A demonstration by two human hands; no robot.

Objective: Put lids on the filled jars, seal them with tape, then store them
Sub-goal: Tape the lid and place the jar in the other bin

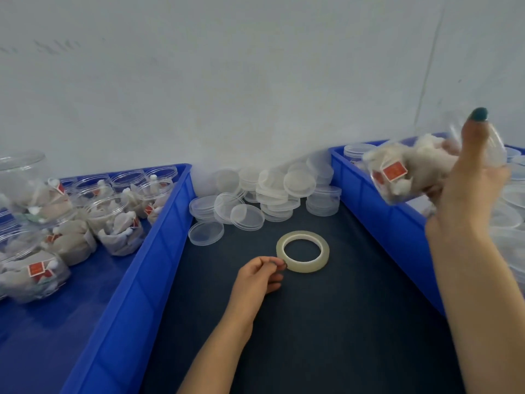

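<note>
So the right hand (466, 194) has a filled jar (412, 172) up in the air over the right blue bin (369, 189). The fingers (473, 143) are wrapped around it with the thumb sticking up along the side. The jar is tipped over sideways and stuffed with pale little bags, one with a red tag. It's a bit blurry, so I can't say if it has a lid on.

The left hand (261, 277) is down on the dark desk (312, 322), fingers curled, tips right against the near edge of the roll of tape (305, 267), which lies flat in the middle. Honestly can't tell whether it's actually pinching the tape or just touching it.

A pile of clear lids (272, 189) sits at the back of the desk against the wall (255, 81), between the two bins. The left blue bin (159, 237) holds a bunch of filled open jars (113, 223).
</note>
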